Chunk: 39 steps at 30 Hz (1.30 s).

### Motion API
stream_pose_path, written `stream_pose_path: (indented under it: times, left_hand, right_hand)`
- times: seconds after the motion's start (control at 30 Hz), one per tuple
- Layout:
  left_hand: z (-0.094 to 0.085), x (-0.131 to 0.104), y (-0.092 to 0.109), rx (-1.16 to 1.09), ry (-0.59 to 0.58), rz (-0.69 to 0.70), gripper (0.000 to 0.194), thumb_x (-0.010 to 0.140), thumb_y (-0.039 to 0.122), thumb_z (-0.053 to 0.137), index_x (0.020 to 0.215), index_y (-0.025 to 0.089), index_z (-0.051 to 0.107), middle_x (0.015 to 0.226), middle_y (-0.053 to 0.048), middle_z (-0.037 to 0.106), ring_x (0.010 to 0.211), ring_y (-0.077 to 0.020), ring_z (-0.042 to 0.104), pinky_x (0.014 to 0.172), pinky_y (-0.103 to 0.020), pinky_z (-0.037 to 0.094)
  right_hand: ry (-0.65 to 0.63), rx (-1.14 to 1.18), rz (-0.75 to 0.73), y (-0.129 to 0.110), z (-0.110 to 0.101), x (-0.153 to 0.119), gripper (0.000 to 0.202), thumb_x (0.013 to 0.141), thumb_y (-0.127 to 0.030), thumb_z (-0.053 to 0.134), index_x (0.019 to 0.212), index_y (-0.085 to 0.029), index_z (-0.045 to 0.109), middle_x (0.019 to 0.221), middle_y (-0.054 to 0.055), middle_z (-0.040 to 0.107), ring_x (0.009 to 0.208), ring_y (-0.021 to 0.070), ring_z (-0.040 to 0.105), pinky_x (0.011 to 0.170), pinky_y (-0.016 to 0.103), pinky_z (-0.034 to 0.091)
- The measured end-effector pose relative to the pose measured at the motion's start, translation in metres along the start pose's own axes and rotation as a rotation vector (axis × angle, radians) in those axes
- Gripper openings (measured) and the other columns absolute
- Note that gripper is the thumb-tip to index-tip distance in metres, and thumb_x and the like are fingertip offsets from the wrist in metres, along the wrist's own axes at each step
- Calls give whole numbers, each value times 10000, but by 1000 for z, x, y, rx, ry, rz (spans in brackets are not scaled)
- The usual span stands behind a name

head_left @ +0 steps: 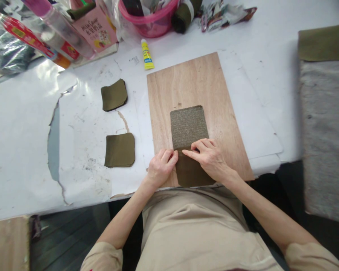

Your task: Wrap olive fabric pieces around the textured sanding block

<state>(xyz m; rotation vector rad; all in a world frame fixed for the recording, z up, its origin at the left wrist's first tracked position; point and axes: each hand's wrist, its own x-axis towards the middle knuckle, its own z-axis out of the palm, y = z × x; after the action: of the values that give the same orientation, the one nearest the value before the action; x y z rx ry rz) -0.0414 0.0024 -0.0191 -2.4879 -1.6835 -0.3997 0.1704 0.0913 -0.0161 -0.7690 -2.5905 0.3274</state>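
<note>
An olive cloth piece (188, 126) lies on a wooden board (192, 82), its upper part speckled grey-green and its lower part plain dark olive, with a fold or seam between them. At the left end of that seam, my left hand (162, 165) pinches the cloth edge with its fingers closed. My right hand (210, 156) rests on the cloth from the right, index finger stretched along the seam and the other fingers curled.
Two stacks of olive patches (114, 95) (120, 149) lie left of the board. A yellow glue tube (147, 54) is above it. Bottles (64, 32), a pink basket (152, 22) and a cloth roll (185, 17) stand behind. Grey fabric (324, 131) hangs at right.
</note>
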Motion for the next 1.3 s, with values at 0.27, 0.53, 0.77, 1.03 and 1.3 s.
stream_pose_path:
  times: [0.27,0.53,0.77,1.03,1.3]
  left_hand:
    - [1,-2,0,-8,-16,4,247,957,135,444,1174,155,560,962,-99,639,851,-191,584,680,-290,516]
    - [-1,-3,1,-23,-7,-18,289,963,138,439,1231,171,542,976,-104,639,862,-194,590,701,-308,522]
    - [-3,-8,5,-22,-8,-48,312,953,133,470,1258,152,535,1009,-119,646,890,-210,588,728,-328,527]
    - [-1,-18,3,-130,30,-178,258,952,140,471,1176,181,593,1024,-100,635,905,-196,580,776,-325,530]
    - [-2,-13,8,-265,106,-332,225,949,138,453,1107,190,604,1015,-73,614,932,-167,587,808,-289,525]
  right_hand:
    - [-13,6,7,0,0,0,236,974,-220,500,1096,-263,697,930,53,599,913,190,490,854,332,346]
    - [-15,13,13,0,0,0,245,973,-212,497,1099,-259,702,922,55,603,911,193,492,857,337,347]
    - [-36,-2,9,0,1,0,238,970,-212,506,1104,-263,695,925,51,596,918,192,483,862,335,344]
    - [-33,15,7,0,2,0,243,959,-208,522,1119,-268,695,931,52,605,917,199,490,856,341,352]
    - [-30,-4,-1,0,3,0,240,963,-213,520,1124,-271,688,937,52,600,923,197,482,854,338,344]
